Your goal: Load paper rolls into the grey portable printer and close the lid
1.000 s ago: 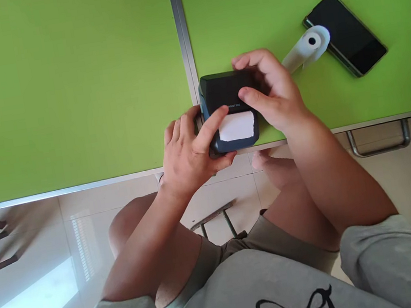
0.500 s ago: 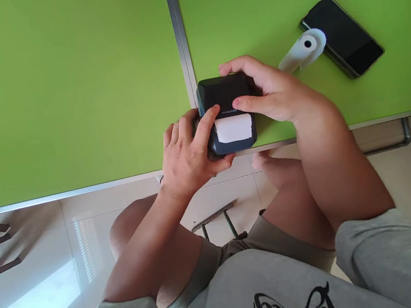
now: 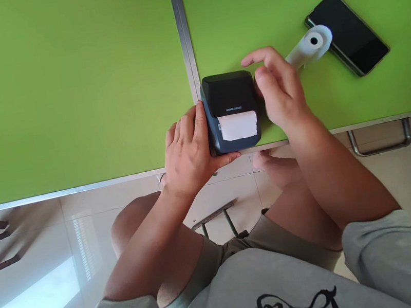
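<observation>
A small dark printer (image 3: 230,103) with a white strip of paper (image 3: 238,126) coming out of its front stands at the near edge of a green table (image 3: 63,93). My left hand (image 3: 189,154) grips the printer's left side, fingers up along it and thumb under its front corner. My right hand (image 3: 280,89) hovers just right of the printer, fingers loosely curled and apart, holding nothing.
A white paper roll (image 3: 309,47) lies on the table right of my right hand, against a black phone (image 3: 347,33) at the far right. A metal seam (image 3: 184,37) splits the tabletop. Below are my knees, a tiled floor and a stool frame (image 3: 218,219).
My right hand has lifted off the printer's top and moved to its right side. My left index finger has slid off the front to the left side.
</observation>
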Available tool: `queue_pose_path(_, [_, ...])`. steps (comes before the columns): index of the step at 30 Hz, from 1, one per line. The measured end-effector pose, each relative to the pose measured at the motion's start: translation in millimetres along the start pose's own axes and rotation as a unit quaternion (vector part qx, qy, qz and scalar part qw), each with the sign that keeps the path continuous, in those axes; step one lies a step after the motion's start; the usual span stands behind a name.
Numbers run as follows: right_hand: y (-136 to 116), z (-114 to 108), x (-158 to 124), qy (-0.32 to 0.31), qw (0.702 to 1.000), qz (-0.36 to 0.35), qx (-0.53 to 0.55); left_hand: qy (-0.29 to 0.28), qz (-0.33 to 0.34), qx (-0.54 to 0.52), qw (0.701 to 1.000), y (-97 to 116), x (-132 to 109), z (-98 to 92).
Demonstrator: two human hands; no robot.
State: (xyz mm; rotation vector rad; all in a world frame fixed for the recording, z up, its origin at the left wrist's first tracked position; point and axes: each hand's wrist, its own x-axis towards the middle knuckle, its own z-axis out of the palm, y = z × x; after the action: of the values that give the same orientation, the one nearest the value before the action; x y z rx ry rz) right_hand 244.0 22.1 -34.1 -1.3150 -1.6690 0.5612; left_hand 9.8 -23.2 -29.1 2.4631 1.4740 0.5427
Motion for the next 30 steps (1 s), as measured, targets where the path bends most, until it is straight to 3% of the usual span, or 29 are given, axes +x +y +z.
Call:
queue_pose_path(3, [2.5, 0.4, -0.6, -0.03, 0.999, -0.011, -0.004, -0.002, -0.013, 0.0, 1.0, 0.0, -0.7, -2.1])
queue_pose_path(12, [14.2, -0.5, 2.3, -0.043, 0.999, -0.004, 0.006, -0.002, -0.008, -0.025, 1.0, -1.7, 0.0, -4.0])
queue_pose_path(18, [1.2, -3.6, 2.5, -0.048, 0.999, -0.019, -0.006, -0.003, -0.007, -0.036, 0.999, -2.9, 1.8, -3.0])
queue_pose_path(23, [-12.9, -8.5, 3.2, -0.089, 0.996, 0.016, -0.023, 0.003, 0.001, -0.041, 0.999, -4.1, 4.6, -2.6])
queue_pose_path(30, [-7.2, -17.5, 7.5, -0.168, 0.985, 0.044, 0.022, 0.01, 0.004, -0.041, 0.999, -5.9, 2.8, -1.6])
